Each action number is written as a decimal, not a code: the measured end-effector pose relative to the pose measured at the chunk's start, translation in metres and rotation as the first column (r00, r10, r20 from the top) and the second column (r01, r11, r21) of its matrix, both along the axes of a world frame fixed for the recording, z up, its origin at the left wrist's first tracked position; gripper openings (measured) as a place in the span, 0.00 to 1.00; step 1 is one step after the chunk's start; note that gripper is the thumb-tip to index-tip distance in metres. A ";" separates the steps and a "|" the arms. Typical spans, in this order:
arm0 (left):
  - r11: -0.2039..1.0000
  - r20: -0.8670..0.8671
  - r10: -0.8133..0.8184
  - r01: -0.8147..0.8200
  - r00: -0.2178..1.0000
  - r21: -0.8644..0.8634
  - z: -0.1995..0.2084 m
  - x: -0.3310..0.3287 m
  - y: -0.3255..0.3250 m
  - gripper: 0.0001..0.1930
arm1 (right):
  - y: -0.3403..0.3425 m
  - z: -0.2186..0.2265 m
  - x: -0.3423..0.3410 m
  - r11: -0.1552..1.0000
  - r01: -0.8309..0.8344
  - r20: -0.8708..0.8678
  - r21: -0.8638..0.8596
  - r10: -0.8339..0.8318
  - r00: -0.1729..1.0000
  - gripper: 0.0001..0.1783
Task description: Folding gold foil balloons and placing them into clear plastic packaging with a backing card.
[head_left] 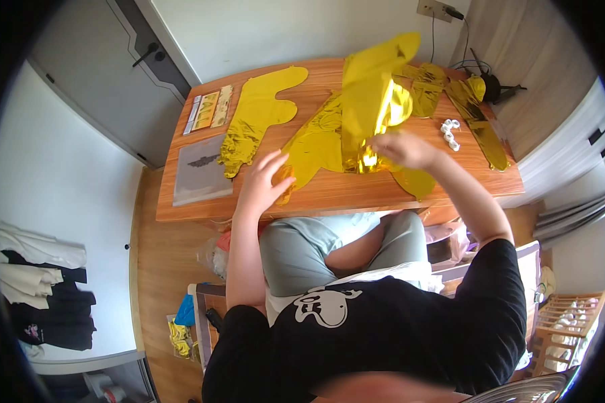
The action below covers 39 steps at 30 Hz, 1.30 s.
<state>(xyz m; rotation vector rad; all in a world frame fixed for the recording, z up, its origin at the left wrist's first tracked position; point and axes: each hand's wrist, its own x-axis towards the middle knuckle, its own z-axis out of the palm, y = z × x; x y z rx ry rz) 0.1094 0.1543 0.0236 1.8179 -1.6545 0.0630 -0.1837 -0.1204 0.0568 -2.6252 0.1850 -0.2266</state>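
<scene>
My right hand [405,149] is closed on the lower part of a shiny gold foil balloon [366,94], uninflated, with its upper end raised off the table. My left hand [265,181] rests at the table's front edge with fingers apart. Beside its thumb is a glossy amber piece [285,191] whose kind I cannot make out. Between the hands lies another flat gold foil balloon [312,144], partly under the raised one. A rounded gold foil end [415,184] shows below my right wrist. Further left, a flat gold foil balloon [265,101] lies spread out.
On the wooden table [249,209] are a clear plastic sleeve [202,176], a printed card [210,111], white rolls [450,134] at the right, and more gold foil [480,131]. A black device with antennas [494,87] stands at the back right corner, below a wall socket [435,9].
</scene>
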 end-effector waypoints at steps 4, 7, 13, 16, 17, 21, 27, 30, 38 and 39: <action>0.991 -0.052 -0.009 0.016 0.999 0.133 -0.016 -0.003 0.015 0.25 | 0.044 -0.014 -0.014 0.985 -0.095 -0.063 0.146 0.105 0.993 0.19; 0.991 0.001 -0.001 0.001 1.000 0.134 -0.011 -0.016 0.024 0.25 | 0.049 -0.023 -0.026 0.956 -0.203 0.025 0.212 0.203 0.979 0.19; 0.997 -0.042 0.022 -0.019 0.999 0.070 -0.014 -0.025 0.037 0.27 | 0.089 -0.030 -0.016 0.977 0.123 0.152 -0.175 -0.097 0.984 0.19; 0.997 -0.058 0.048 -0.044 0.997 0.059 -0.016 -0.027 0.039 0.27 | 0.102 -0.047 -0.010 0.938 0.257 0.197 -0.233 -0.214 0.957 0.20; 0.996 -0.054 0.066 -0.063 0.996 0.065 -0.018 -0.027 0.041 0.28 | 0.107 -0.046 -0.009 0.932 0.270 0.217 -0.240 -0.219 0.951 0.19; 0.998 -0.069 0.065 -0.066 0.996 -0.005 -0.020 -0.025 0.045 0.28 | 0.117 -0.044 -0.002 0.927 0.308 0.168 -0.212 -0.276 0.946 0.20; 0.998 -0.088 0.055 -0.055 0.995 0.008 -0.019 -0.022 0.047 0.30 | 0.111 -0.045 0.005 0.912 0.306 0.197 -0.272 -0.259 0.946 0.19; 0.998 -0.103 0.060 -0.060 0.993 -0.003 -0.020 -0.021 0.048 0.31 | 0.108 -0.044 0.007 0.914 0.278 0.211 -0.296 -0.221 0.952 0.19; 0.999 -0.271 0.028 -0.034 0.962 -0.016 -0.026 -0.017 0.046 0.31 | 0.105 -0.039 0.000 0.936 0.292 0.220 -0.195 -0.249 0.943 0.21; 1.000 -0.272 0.010 -0.015 0.962 -0.017 -0.028 -0.015 0.047 0.31 | 0.102 -0.034 -0.008 0.931 0.309 0.220 -0.195 -0.266 0.939 0.21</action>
